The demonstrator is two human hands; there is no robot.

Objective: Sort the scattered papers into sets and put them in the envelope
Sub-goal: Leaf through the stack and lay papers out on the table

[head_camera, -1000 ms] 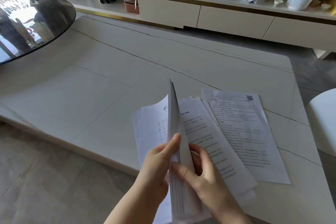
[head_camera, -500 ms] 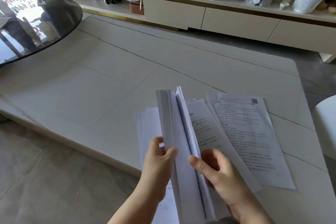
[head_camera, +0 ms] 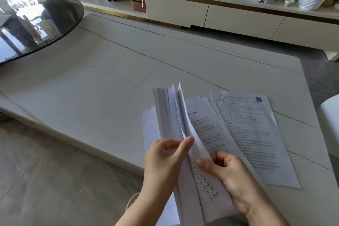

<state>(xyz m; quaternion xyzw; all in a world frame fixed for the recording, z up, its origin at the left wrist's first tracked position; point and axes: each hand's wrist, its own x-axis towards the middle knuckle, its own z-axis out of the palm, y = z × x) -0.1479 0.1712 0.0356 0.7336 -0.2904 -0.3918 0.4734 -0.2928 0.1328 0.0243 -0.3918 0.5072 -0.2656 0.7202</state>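
Observation:
I hold a thick stack of white printed papers (head_camera: 170,115) upright over the near right part of the pale stone table (head_camera: 110,71). My left hand (head_camera: 163,159) grips the stack's left side, thumb pressed on a lifted sheet. My right hand (head_camera: 233,176) pinches the lower edge of one bent sheet (head_camera: 192,139) and supports the stack from the right. Under my hands, more printed sheets lie fanned on the table; the rightmost page (head_camera: 256,134) has a QR code in its top corner. No envelope is in view.
A round dark glass tabletop (head_camera: 36,24) overlaps the table's far left. A low cream cabinet (head_camera: 238,18) along the back carries bottles, bags, a red flask and a white basket. A white seat (head_camera: 330,124) stands at the right edge. Grey floor lies at near left.
The stack has fanned further open and tilted left. My right hand has shifted from flat behind the sheets to pinching one bent sheet, exposing a page with handwriting.

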